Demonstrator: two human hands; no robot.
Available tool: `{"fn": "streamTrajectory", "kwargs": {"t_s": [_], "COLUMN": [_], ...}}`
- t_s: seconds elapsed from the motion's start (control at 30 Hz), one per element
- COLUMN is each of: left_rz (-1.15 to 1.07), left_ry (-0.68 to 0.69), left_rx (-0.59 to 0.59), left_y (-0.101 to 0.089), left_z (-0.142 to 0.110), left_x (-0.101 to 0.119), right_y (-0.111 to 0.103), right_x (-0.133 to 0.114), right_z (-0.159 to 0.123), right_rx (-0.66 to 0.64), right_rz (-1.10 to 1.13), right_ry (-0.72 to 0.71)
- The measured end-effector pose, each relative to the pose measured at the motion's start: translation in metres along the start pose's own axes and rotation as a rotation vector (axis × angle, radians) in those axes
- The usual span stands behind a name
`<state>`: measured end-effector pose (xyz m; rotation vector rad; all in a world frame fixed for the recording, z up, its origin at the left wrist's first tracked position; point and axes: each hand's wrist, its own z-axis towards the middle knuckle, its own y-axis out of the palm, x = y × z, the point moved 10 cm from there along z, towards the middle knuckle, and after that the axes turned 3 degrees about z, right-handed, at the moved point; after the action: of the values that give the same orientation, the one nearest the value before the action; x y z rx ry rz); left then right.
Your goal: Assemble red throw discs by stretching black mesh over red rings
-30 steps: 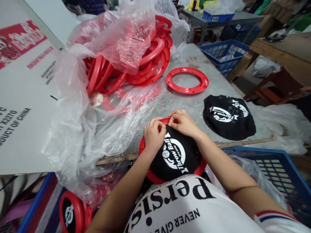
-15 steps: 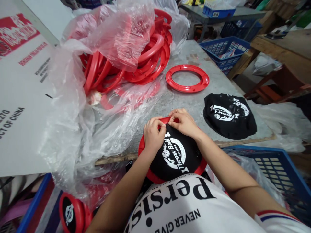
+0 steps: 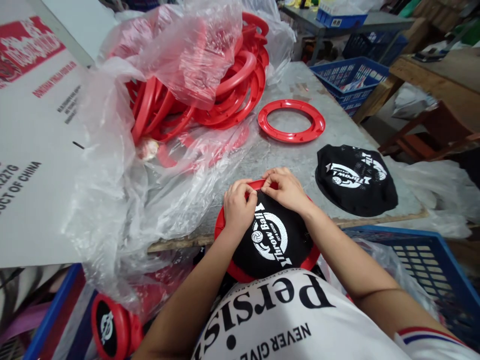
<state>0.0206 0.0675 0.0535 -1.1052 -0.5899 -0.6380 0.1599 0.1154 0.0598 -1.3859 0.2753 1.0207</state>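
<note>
A red plastic ring (image 3: pixel 221 225) with a black printed fabric disc (image 3: pixel 275 227) across it leans between my body and the table's front edge. My left hand (image 3: pixel 241 202) grips the ring's far rim on the left, thumb and fingers closed on rim and fabric edge. Just beside it my right hand (image 3: pixel 283 187) pinches the same rim, thumb bent inward over the fabric. A short stretch of red rim shows between the hands. What the fingertips do under the rim is hidden. White lettering on the fabric reads "Throw Ball".
On the grey table (image 3: pixel 258 160) lie a loose red ring (image 3: pixel 291 121) and black printed fabric pieces (image 3: pixel 356 180). Red rings in plastic film (image 3: pixel 187 55) heap at back left, near a white carton (image 3: pixel 37 165). A blue crate (image 3: pixel 420 255) stands below right; finished-looking red discs (image 3: pixel 112 327) sit lower left.
Both hands keep their hold on the ring's far rim, with hardly any finger movement. The whole view has shifted slightly.
</note>
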Motion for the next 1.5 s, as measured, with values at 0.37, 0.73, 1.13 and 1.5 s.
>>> {"fn": "streamTrajectory", "kwargs": {"t_s": [0.37,0.73,1.13,1.5], "left_rz": [-0.031,0.001,0.032,0.023], "left_ry": [0.003,-0.005,0.002,-0.056], "left_rx": [0.016,0.006,-0.01,-0.078], "left_y": [-0.0025,0.0001,0.002,0.0069], "left_z": [-0.0008,0.0004,-0.0005,0.0059], "left_x": [-0.0018,-0.0027,-0.0015,-0.0067], "right_y": [-0.0006,0.0008,0.0021,0.0066], "right_x": [-0.0014,-0.0004,0.0009,0.0015], "right_z": [0.0001,0.0002,-0.0005,0.0054], "right_rx": [-0.003,0.003,0.004,-0.054], "right_rz": [-0.01,-0.054,-0.055,-0.124], "right_ry": [0.009,0.02,0.007,0.037]}}
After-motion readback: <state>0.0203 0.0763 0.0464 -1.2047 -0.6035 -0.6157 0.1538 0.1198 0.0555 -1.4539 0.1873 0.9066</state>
